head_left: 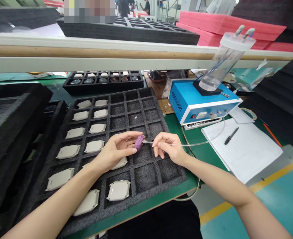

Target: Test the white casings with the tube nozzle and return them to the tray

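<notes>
My left hand [116, 149] pinches a small purple case [138, 144], seen edge-on, between thumb and fingers. My right hand [170, 147] is closed around a thin clear tube [197, 144], and the tube's pale tip reaches up to the right side of the purple case. Whether the tip touches the case or stops just short, I cannot tell. Under both hands lies a black foam tray [146, 177] divided into square cells. Beige watch cases [119, 191] sit in its left columns, some partly covered by my left hand and forearm.
The tube runs to a blue machine [183, 99], on which a clear cylinder [216, 71] leans. Right of it lie papers [251, 152] and a black pen [231, 135]. Another tray [101, 87] stands behind, foam trays [9, 109] are stacked left, and a shelf edge [99, 63] crosses above.
</notes>
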`<state>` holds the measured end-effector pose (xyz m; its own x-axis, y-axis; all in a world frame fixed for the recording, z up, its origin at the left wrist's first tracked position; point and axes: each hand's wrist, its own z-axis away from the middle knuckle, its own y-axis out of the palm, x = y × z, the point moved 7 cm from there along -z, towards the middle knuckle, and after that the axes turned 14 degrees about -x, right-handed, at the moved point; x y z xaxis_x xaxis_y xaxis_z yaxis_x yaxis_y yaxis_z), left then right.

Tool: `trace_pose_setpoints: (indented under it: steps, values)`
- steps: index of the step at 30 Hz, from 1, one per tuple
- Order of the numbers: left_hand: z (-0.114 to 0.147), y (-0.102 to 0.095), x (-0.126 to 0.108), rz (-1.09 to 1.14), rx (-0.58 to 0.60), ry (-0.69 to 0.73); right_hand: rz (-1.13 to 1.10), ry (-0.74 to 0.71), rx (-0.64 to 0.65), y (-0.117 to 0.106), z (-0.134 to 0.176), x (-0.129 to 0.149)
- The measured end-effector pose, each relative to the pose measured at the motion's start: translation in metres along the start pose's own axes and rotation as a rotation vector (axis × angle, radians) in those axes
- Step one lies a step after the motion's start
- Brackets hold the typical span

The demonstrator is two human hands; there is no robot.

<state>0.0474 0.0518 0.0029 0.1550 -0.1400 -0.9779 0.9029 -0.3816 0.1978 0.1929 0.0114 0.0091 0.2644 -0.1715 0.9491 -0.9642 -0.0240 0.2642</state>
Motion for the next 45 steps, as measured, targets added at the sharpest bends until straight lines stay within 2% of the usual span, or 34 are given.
trace_pose_setpoints:
  steps: [45]
  values:
    - [0.0000, -0.0006, -0.0004, -0.006, -0.015, 0.003, 0.031, -0.004, 0.008, 0.0009, 0.0015, 0.0007]
